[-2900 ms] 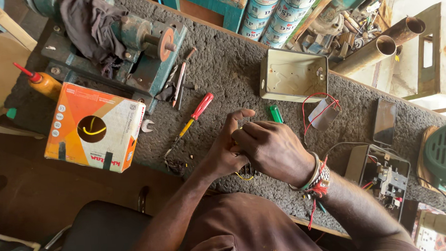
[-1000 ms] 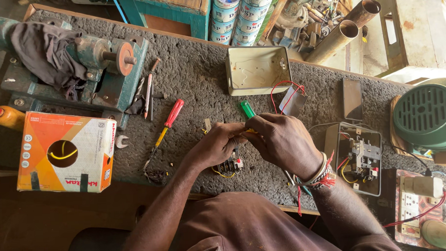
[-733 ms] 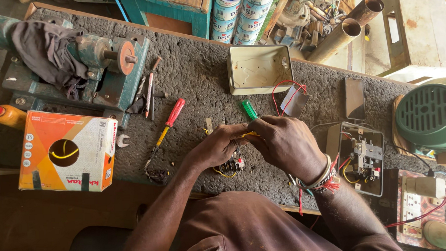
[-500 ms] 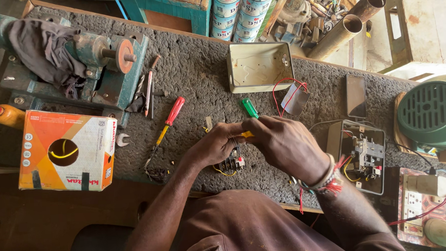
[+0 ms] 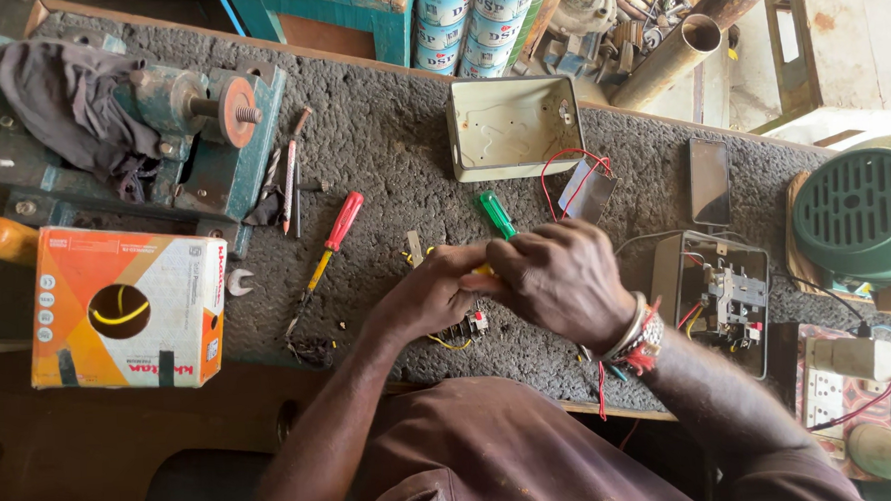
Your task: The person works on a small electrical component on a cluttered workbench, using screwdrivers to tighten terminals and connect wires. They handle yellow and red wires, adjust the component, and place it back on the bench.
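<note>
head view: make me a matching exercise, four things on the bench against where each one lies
Things:
1 red-handled screwdriver
2 green-handled screwdriver
3 orange box
4 phone

Places:
a far left, near the bench's front edge
b right of the open metal box
c gripped in the right hand
d lying free, left of the left hand

Pairs: 1-d, 2-c, 3-a, 4-b

A workbench topped with dark, rough matting runs across the space, its wooden edge showing along the near and far sides. Behind it stand a teal wooden frame, stacked tins and two rusty pipes, with strong daylight falling on a pale cabinet at the right. Below the bench lies brown floor in shadow.
</note>
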